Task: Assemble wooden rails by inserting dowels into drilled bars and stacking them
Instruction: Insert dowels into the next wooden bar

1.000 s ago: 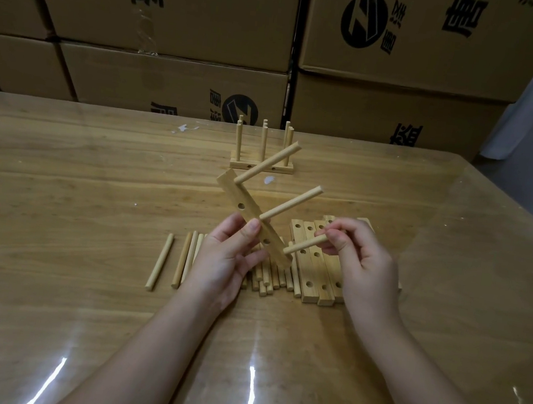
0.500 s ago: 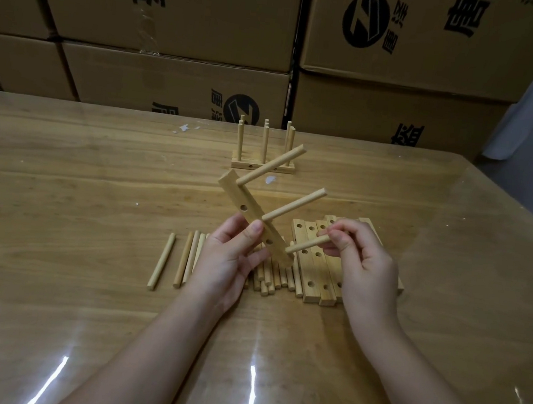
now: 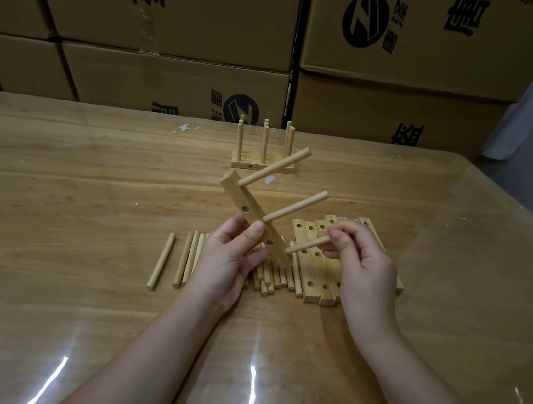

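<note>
So the left hand (image 3: 226, 257) has its grip wrapped around a drilled bar (image 3: 247, 209), thumb on the front face and fingers behind it. The bar is up off the surface (image 3: 63, 180) and tilted, top end leaning to the left and low end down over the pile of loose dowels (image 3: 268, 279). Two dowels are already stuck in its edge, pointing up and to the right: an upper dowel (image 3: 275, 167) near the top and a middle dowel (image 3: 296, 206) about halfway down. Two open holes show on the bar's front face.

The right hand (image 3: 363, 264) has a pinch grip on a third dowel (image 3: 305, 245), thumb and fingertips closed on its near end. Its other end is right up against the low end of the bar. I can't tell whether it's actually in a hole.

Under the right hand there's a row of spare drilled bars (image 3: 312, 274) lying flat side by side, touching the dowel pile. To the left of the left hand there's a single dowel (image 3: 161, 261) lying on its own, with a few more dowels (image 3: 186, 259) just beside it.

Further back, well apart from all this, a finished rail (image 3: 262, 166) sits on the surface with its dowels standing upright. Behind the surface are stacked cardboard boxes (image 3: 180, 5) with black printing.
</note>
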Action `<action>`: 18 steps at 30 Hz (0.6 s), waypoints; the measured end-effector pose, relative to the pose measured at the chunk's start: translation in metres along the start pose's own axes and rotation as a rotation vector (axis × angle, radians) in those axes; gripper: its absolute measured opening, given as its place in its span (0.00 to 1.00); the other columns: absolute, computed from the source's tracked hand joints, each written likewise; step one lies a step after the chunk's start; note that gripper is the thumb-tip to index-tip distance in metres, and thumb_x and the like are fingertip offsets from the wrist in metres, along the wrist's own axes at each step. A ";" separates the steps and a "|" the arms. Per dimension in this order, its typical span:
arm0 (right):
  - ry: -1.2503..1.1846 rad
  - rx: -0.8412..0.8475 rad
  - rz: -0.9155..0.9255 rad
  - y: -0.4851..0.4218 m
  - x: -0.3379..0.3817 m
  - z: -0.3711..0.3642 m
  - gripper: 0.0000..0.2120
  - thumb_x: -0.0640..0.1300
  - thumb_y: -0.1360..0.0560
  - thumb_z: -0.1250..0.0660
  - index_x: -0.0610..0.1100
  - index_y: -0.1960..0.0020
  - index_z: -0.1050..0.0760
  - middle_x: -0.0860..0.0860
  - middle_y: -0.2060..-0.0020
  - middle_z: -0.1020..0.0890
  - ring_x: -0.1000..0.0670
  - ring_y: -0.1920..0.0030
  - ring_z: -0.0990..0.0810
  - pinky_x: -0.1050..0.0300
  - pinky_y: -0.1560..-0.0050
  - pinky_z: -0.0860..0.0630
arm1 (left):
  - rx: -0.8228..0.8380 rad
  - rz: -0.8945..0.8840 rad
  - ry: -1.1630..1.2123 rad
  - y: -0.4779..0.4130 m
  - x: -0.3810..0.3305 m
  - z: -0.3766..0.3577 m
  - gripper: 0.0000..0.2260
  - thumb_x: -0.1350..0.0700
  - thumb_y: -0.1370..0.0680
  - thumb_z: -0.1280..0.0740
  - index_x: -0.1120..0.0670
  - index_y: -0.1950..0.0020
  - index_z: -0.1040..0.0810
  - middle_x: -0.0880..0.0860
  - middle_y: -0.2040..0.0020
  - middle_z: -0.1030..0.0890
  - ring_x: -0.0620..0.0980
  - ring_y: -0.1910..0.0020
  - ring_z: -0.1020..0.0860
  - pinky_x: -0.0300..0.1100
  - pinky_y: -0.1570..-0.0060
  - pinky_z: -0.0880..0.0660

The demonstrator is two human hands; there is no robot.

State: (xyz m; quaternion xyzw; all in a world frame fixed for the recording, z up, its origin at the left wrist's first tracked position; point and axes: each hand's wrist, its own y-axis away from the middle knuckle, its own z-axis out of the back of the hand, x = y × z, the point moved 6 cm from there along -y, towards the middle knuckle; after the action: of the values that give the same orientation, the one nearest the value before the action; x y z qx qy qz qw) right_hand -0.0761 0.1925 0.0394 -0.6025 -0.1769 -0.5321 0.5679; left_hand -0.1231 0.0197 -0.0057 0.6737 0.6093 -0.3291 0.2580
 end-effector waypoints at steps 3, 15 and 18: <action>0.008 0.003 -0.002 0.000 0.001 0.000 0.06 0.38 0.23 0.37 0.45 0.53 0.21 0.56 0.61 0.19 0.59 0.60 0.19 0.65 0.58 0.22 | 0.003 0.000 -0.010 0.000 0.000 0.000 0.11 0.61 0.30 0.31 0.55 0.49 0.17 0.53 0.49 0.17 0.51 0.48 0.17 0.44 0.56 0.20; -0.231 0.038 -0.048 0.003 -0.001 -0.007 0.13 0.48 0.26 0.36 0.56 0.42 0.29 0.54 0.53 0.18 0.57 0.55 0.18 0.63 0.53 0.22 | -0.009 0.046 0.051 -0.004 0.002 0.002 0.10 0.60 0.31 0.30 0.56 0.50 0.19 0.54 0.51 0.17 0.51 0.50 0.18 0.45 0.56 0.20; -0.286 0.067 -0.138 0.000 -0.009 -0.007 0.23 0.57 0.32 0.35 0.60 0.39 0.36 0.54 0.50 0.19 0.55 0.52 0.19 0.61 0.51 0.21 | -0.016 0.038 0.084 -0.005 0.001 0.003 0.05 0.58 0.30 0.30 0.55 0.55 0.22 0.54 0.53 0.16 0.51 0.54 0.18 0.43 0.58 0.20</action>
State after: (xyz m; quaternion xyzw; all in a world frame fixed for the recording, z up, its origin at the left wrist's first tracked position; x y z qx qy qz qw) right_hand -0.0828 0.1900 0.0302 -0.6393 -0.3147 -0.4724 0.5188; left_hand -0.1280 0.0186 -0.0086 0.6963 0.6093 -0.2909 0.2438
